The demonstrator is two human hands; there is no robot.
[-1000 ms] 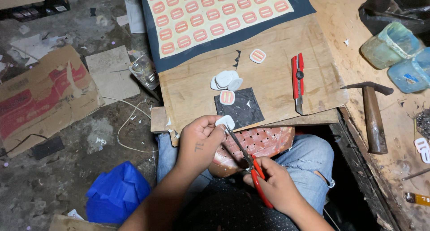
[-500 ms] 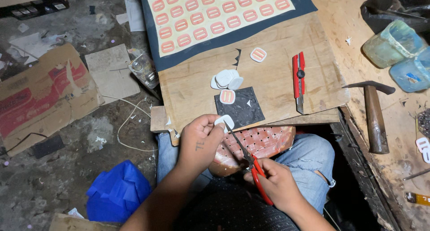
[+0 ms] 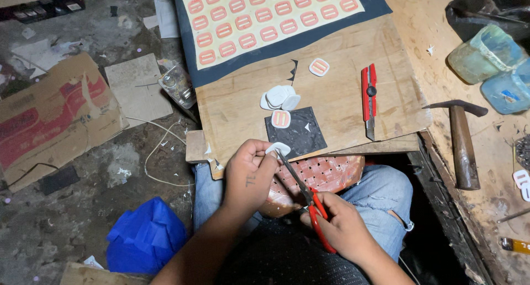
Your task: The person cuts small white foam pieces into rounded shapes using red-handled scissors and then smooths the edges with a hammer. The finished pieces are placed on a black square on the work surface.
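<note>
At lower centre, the left hand is pinching a white patch while the right hand, gripping scissors, is trimming its edge; turning the patch likely follows.

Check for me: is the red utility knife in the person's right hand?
No: the right hand holds red-handled scissors, while the red utility knife lies untouched on the wooden board.

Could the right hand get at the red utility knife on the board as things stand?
Probably not at once: the right hand is gripping the red-handled scissors. The utility knife itself lies uncovered on the wooden board.
</note>
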